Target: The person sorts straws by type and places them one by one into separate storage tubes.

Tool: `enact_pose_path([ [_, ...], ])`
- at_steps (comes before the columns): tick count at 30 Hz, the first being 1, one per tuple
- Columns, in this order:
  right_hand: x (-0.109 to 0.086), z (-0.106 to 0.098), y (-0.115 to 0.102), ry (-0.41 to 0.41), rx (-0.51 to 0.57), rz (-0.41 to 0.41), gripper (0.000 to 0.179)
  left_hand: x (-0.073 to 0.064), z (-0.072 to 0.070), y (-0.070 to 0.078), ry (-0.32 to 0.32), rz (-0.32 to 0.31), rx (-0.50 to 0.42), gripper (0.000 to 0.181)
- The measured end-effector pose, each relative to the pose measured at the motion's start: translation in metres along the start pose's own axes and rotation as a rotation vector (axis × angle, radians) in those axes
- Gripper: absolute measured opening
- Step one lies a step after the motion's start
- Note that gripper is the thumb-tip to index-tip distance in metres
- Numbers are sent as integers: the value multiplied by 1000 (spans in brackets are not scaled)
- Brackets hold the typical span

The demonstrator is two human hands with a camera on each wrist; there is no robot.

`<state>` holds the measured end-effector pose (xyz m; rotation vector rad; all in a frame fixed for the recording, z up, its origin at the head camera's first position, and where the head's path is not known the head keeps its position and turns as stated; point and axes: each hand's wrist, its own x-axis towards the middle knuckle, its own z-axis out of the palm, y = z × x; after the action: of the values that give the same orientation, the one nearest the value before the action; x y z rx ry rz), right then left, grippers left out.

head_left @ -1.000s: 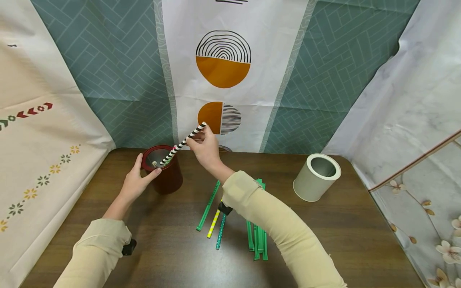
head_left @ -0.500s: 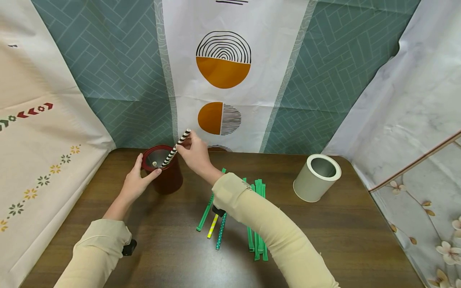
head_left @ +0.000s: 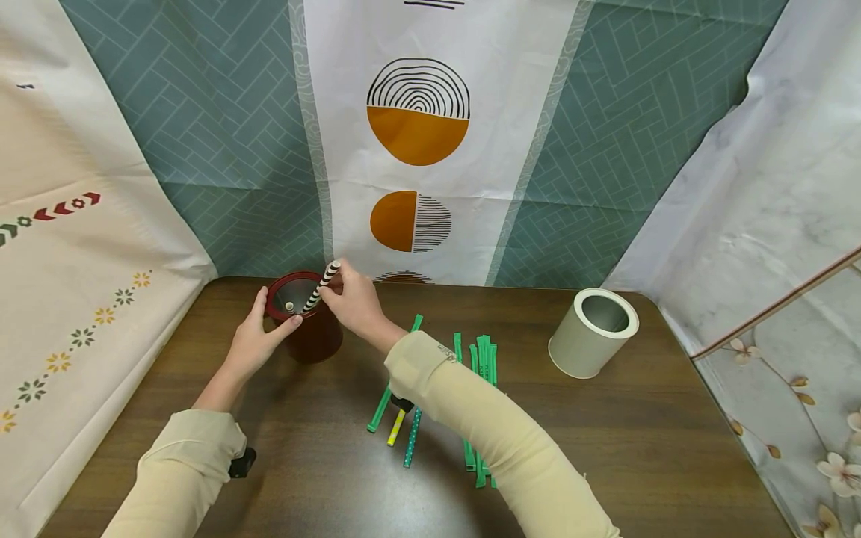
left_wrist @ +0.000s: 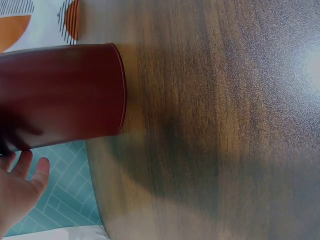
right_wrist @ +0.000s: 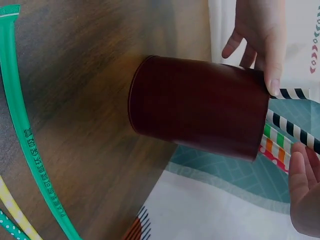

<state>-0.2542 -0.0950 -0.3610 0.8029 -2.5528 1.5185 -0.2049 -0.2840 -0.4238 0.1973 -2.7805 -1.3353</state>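
two hands work at the red cup (head_left: 316, 340), which stands upright at the far left of the table (head_left: 639, 441). the left hand (head_left: 252, 336) holds the cup from its left, thumb at the near rim and fingers round the left wall. the right hand (head_left: 356, 302), on the cup's right, pinches the striped straw (head_left: 312, 300) between thumb and fingers toward its upper end.

what seems to matter most is the tilt: the straw's lower end points down and left into the cup's mouth, by the near rim, and its long axis rises toward the far right, while the cup's own axis is vertical (how deep the lower end sits, i cannot tell). of the two, the right hand is nearer to the straw. a second striped straw (right_wrist: 292, 94) shows beside the left thumb, and a green-striped straw (right_wrist: 277, 136) pokes out on the right.

farther out, right of the cup and nearer, lie a green packet (head_left: 381, 409), a yellow straw (head_left: 397, 428) and a teal straw (head_left: 412, 441); then more green packets (head_left: 494, 366), and a white can (head_left: 578, 347) at far right.
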Motion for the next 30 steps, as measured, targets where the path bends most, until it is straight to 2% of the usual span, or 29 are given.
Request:
enact_pose_path([
  [6, 0, 2, 5, -4, 39, 9, 13, 0, 0, 0, 2, 2, -3, 92],
  [10, -3, 1, 11, -35, 71, 23, 21, 0, 0, 0, 0, 5, -9, 93],
  [17, -7, -6, 20, -58, 82, 87, 28, 0, 1, -1, 4, 3, -9, 93],
  [30, -10, -24, 44, -58, 213, 187, 27, 1, 1, -2, 12, 6, -1, 92],
])
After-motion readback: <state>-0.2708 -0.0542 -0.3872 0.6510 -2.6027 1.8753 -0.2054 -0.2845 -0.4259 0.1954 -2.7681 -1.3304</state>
